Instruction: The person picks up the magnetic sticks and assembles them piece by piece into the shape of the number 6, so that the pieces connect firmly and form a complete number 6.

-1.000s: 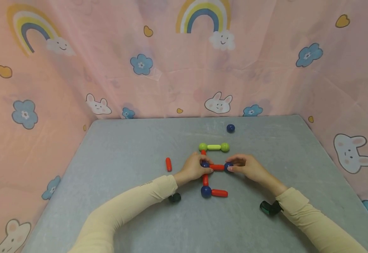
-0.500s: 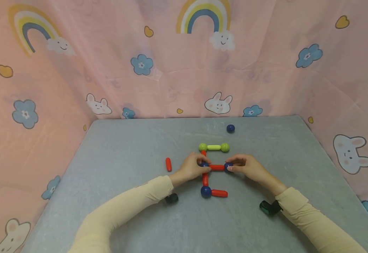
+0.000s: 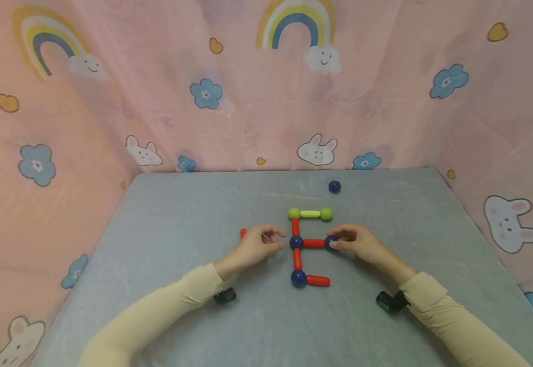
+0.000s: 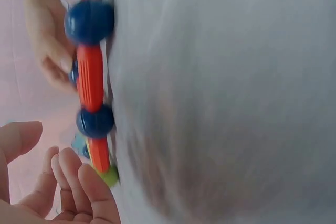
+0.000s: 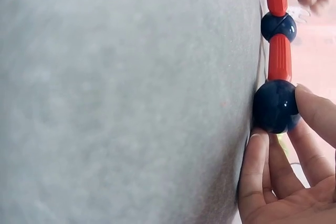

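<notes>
Red rods and balls lie joined on the table, shaped like a letter E. At its centre is a blue ball, from which a red rod runs right to another blue ball. My right hand pinches that end ball between thumb and fingers. Left of the centre ball, my left hand is apart from the shape, its fingers loosely bent and holding nothing. The top arm is a green rod between two green balls. A lower blue ball carries a red rod pointing right.
A loose blue ball lies near the back edge of the grey table. Behind my left hand, a loose red rod is partly hidden. Pink printed cloth hangs around the table's back and sides.
My left hand has let go of the centre blue ball and drawn back to the left, now partly covering the loose red rod. My right hand stays on the end ball.
</notes>
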`<state>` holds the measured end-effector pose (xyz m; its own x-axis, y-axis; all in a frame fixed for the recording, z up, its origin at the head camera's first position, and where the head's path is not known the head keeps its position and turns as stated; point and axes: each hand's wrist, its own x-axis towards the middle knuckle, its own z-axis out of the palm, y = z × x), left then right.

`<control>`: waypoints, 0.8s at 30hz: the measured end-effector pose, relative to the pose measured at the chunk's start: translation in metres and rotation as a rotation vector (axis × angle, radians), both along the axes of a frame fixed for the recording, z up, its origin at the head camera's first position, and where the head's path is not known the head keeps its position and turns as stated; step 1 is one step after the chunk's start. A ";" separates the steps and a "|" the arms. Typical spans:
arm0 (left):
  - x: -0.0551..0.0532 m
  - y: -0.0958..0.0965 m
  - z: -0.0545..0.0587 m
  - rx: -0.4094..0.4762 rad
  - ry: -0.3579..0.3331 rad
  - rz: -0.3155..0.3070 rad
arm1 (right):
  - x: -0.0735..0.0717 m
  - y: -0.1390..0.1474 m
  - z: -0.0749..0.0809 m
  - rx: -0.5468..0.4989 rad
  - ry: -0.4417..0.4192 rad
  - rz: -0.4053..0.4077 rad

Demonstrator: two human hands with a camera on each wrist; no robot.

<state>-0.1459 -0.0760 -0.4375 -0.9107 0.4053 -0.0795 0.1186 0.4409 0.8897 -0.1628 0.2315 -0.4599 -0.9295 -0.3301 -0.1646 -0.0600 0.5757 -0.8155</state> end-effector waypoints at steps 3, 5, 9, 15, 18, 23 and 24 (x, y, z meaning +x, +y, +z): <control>0.019 0.001 -0.003 0.010 -0.057 -0.031 | 0.000 0.000 0.001 0.006 -0.002 0.002; 0.033 0.004 -0.005 0.013 -0.100 -0.044 | 0.001 0.000 0.002 0.010 0.000 0.005; 0.056 0.012 -0.008 0.027 -0.162 -0.040 | 0.001 0.000 0.002 0.008 0.011 0.013; 0.066 0.018 -0.012 0.050 -0.228 -0.009 | -0.002 0.000 0.004 0.014 -0.032 0.025; 0.066 0.018 -0.015 0.059 -0.248 -0.007 | -0.006 0.000 0.010 0.038 -0.051 0.026; 0.065 0.018 -0.019 0.103 -0.283 -0.015 | -0.015 -0.012 0.027 0.089 0.004 -0.005; 0.066 0.018 -0.020 0.113 -0.296 -0.016 | -0.017 -0.017 0.032 0.092 0.017 -0.011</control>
